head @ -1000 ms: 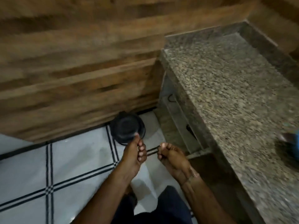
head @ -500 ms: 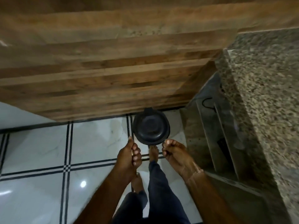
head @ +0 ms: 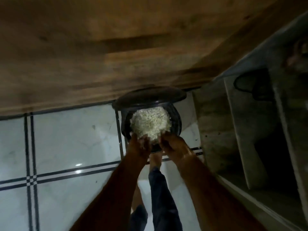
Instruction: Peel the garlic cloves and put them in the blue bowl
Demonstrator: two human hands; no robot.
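Left hand [head: 139, 145] and right hand [head: 173, 145] point toward 12 o'clock at the roundish pale heap [head: 150, 124], which has no clear long axis, in the black bin [head: 178, 129]; blur hides their grip.

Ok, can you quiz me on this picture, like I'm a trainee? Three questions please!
1. True or false: the lid of the bin is shut.
2. The heap in the bin is: A whitish, B red, C green?
3. How many hands are at the bin's near rim?

Key: 1 false, the lid is up. 2 A. 3 two, the left hand and the right hand.
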